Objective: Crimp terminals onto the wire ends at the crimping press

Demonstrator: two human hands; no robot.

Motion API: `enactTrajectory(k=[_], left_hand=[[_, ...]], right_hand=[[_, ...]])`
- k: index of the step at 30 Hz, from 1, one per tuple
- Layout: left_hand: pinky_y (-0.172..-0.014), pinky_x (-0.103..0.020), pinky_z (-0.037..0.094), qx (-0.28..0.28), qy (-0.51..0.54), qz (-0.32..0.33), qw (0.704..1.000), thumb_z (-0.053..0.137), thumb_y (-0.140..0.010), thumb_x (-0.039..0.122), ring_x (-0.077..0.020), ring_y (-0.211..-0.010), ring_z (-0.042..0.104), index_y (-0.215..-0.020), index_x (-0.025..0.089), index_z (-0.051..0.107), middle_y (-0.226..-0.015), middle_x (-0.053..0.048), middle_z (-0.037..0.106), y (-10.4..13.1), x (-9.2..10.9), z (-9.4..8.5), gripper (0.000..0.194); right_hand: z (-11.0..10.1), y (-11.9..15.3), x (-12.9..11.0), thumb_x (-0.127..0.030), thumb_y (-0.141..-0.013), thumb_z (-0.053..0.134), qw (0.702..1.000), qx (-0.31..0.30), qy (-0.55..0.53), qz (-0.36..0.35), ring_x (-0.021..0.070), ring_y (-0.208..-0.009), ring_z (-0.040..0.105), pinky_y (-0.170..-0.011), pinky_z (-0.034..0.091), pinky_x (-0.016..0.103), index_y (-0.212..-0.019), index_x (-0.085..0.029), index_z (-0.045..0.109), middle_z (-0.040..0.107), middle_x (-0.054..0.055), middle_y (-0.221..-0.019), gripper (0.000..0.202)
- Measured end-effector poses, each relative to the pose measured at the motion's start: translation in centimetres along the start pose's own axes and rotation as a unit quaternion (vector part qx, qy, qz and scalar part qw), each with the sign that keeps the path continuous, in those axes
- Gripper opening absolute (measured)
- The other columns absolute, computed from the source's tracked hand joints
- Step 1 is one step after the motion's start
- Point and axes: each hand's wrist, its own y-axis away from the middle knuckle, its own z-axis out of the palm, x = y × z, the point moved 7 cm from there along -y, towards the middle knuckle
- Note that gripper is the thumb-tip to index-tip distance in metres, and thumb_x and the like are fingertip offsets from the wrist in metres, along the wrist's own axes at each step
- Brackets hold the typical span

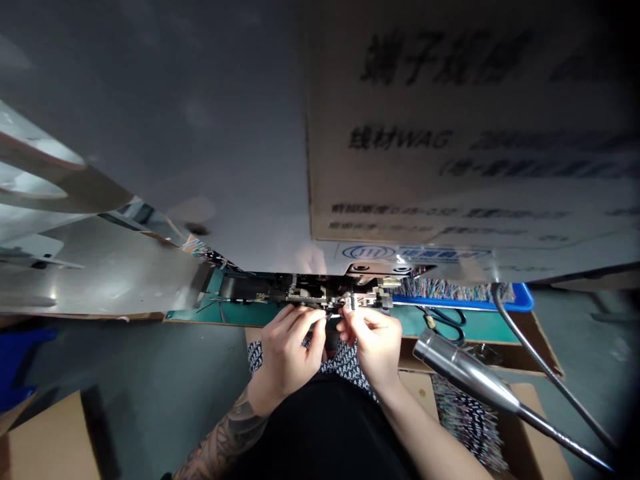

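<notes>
A large grey machine (225,133) with a printed label (450,133) fills the upper view. Below its lower edge, small metal machine parts (305,290) sit over a green work surface (240,315). My left hand (294,343) is at the front of these parts, thumb and fingers pinched together on something too small to make out. Close beside it on the right, my right hand (373,340) is also closed, its fingertips at the lit metal parts. What it pinches is hidden.
A blue tray (525,298) of thin coloured wires stands at the right, with dark-handled scissors (443,320) before it. A metal flexible-neck lamp (470,373) reaches in from the lower right. Below lie a box of wire bundles (465,420) and, at lower left, cardboard (53,443).
</notes>
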Motion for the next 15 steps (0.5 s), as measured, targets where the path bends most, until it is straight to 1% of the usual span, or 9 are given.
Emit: enactTrajectory(k=[3,7,12,15], left_hand=[[-0.080,-0.038,0.060,0.006,-0.011,-0.005,1.000,0.065,-0.097,0.008,-0.0222,-0.083,0.074,-0.104,0.018,0.072,-0.092,-0.007,0.080,0.09,-0.13,-0.02,0.014],[-0.079,-0.038,0.061,0.013,-0.018,-0.007,1.000,0.065,-0.097,0.009,-0.0226,-0.082,0.074,-0.103,0.018,0.072,-0.091,-0.007,0.080,0.10,-0.11,-0.13,0.013],[-0.079,-0.038,0.060,0.010,-0.011,-0.011,1.000,0.064,-0.098,0.009,-0.0221,-0.081,0.074,-0.102,0.018,0.072,-0.090,-0.006,0.080,0.08,-0.21,-0.03,0.013],[-0.080,-0.038,0.060,0.003,0.005,-0.017,1.000,0.064,-0.098,0.009,-0.0224,-0.083,0.074,-0.103,0.018,0.073,-0.092,-0.007,0.080,0.09,-0.34,0.08,0.013]], right_hand=[[0.07,-0.17,0.28,-0.043,-0.089,0.082,1.000,0.001,-0.005,-0.001,0.0138,-0.043,0.060,-0.041,0.045,0.022,-0.066,-0.018,0.081,0.073,0.004,-0.058,0.034],[0.29,-0.10,0.10,-0.042,-0.092,0.080,1.000,-0.008,-0.004,0.009,0.0131,-0.044,0.058,-0.041,0.044,0.022,-0.067,-0.018,0.082,0.073,0.004,-0.058,0.034],[0.31,-0.03,-0.12,-0.047,-0.093,0.080,1.000,-0.014,0.001,0.017,0.0141,-0.042,0.057,-0.039,0.043,0.024,-0.067,-0.018,0.080,0.071,0.003,-0.057,0.039],[0.29,0.08,-0.14,-0.049,-0.093,0.080,0.999,-0.029,-0.003,0.019,0.0135,-0.041,0.055,-0.038,0.042,0.024,-0.066,-0.019,0.078,0.069,0.002,-0.055,0.041]])
